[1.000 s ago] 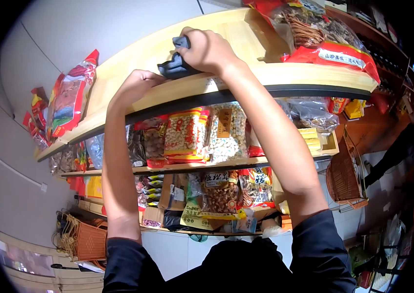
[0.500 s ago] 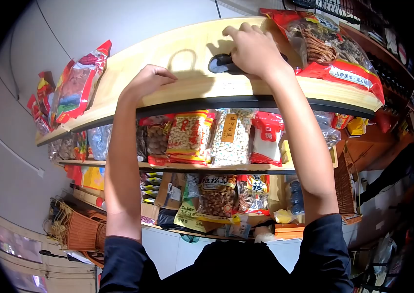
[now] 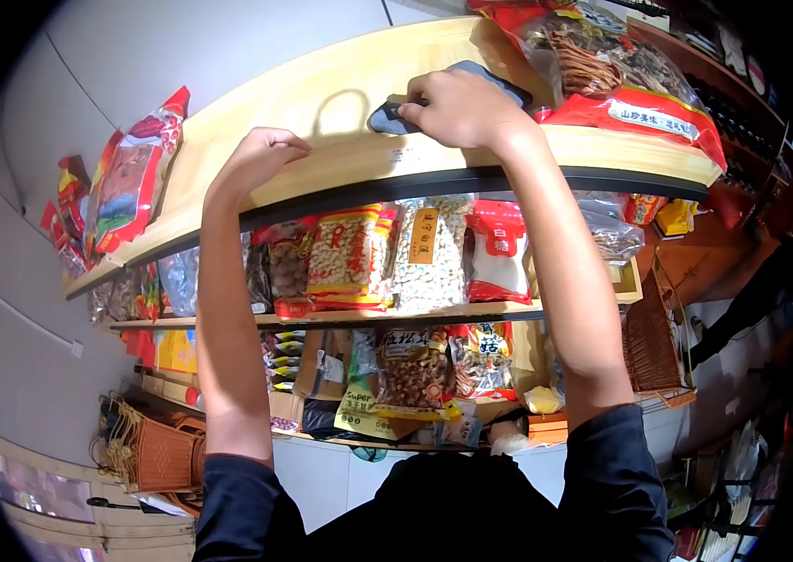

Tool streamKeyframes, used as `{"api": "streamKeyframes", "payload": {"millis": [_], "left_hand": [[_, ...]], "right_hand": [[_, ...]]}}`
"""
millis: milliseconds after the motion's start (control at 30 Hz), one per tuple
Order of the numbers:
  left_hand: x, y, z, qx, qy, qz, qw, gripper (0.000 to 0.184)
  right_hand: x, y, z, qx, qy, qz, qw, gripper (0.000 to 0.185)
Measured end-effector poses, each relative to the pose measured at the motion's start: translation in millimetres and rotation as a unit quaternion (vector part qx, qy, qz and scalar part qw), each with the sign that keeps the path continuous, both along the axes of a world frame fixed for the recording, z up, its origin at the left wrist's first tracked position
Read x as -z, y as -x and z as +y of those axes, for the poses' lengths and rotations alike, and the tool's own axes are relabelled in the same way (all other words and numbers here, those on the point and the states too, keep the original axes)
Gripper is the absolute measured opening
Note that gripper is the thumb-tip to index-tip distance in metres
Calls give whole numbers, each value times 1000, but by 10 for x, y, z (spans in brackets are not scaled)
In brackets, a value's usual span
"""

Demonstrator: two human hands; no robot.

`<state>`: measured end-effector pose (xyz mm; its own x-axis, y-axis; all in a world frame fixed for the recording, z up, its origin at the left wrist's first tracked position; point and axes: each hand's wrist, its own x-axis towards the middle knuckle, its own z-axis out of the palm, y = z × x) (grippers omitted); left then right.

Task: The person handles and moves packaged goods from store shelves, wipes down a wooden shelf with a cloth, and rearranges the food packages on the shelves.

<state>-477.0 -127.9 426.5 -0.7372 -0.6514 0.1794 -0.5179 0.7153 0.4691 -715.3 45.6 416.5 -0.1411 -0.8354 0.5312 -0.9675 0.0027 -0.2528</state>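
The top shelf (image 3: 256,101) is the biggest thing near me, and it runs from side to side in front of me. A big bag (image 3: 635,80) sits at its right end, and a red bag (image 3: 139,173) stands near its left end. Under it, more bags (image 3: 429,253) stand in a row on the next shelf. My left hand (image 3: 251,164) is over the front edge of the top shelf, to the left of the cloth and well apart from it. Its thumb and fingers are close together, with just a thin gap, and I see nothing in them. I can't see the palm, so I can't tell if it is all the way closed. My right hand (image 3: 471,108) is the near one, right on top of the cloth (image 3: 383,119), with its fingers bent over it. I can't tell if they pinch it or just push down. The cloth lies on the wood, near the big bag. Its long way goes mostly along the shelf, from side to side, and its right part tips a bit to the back. One end peeks out left of my thumb, on the side of my left hand, and the other shows behind my right hand.
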Motion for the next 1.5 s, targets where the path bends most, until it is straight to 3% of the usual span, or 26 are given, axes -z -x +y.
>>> {"api": "streamKeyframes", "payload": {"millis": [367,433,500,533,600,633,667,700,833,900,1233,1433,1500], "left_hand": [[43,-32,-64,15,-36,38,999,18],[86,-53,-137,20,-40,35,998,17],[156,-72,-189,88,-62,172,979,15],[48,-151,-31,39,-46,148,987,18],[-194,-267,238,-5,62,272,960,16],[-429,-461,380,82,187,297,933,18],[-754,-698,763,76,430,223,872,21],[-869,-853,1063,110,485,216,840,21],[-701,-1052,2093,379,301,135,865,22],[-481,-948,2404,432,214,90,871,22],[-278,-753,2599,439,140,57,886,23],[-261,-643,2620,444,128,51,886,23],[-261,-613,2630,445,126,47,885,23]], "right_hand": [[14,-26,37,-15,28,-24,999,33],[1,-11,45,-65,21,-24,997,33],[8,12,11,-69,24,-22,997,33],[21,30,-13,-77,31,-18,996,33],[28,36,-35,-76,24,-21,997,31],[25,56,-67,-76,28,-14,997,31],[44,70,-95,-76,31,-8,997,31],[32,60,-82,-78,15,-24,997,29],[-190,-102,284,-102,-8,-61,993,34],[-154,-83,218,-98,-14,-65,993,31],[-92,-44,159,-91,-5,-83,992,28],[-120,-20,137,-109,19,16,994,28],[-124,-17,175,-63,-10,-22,998,29]]}}
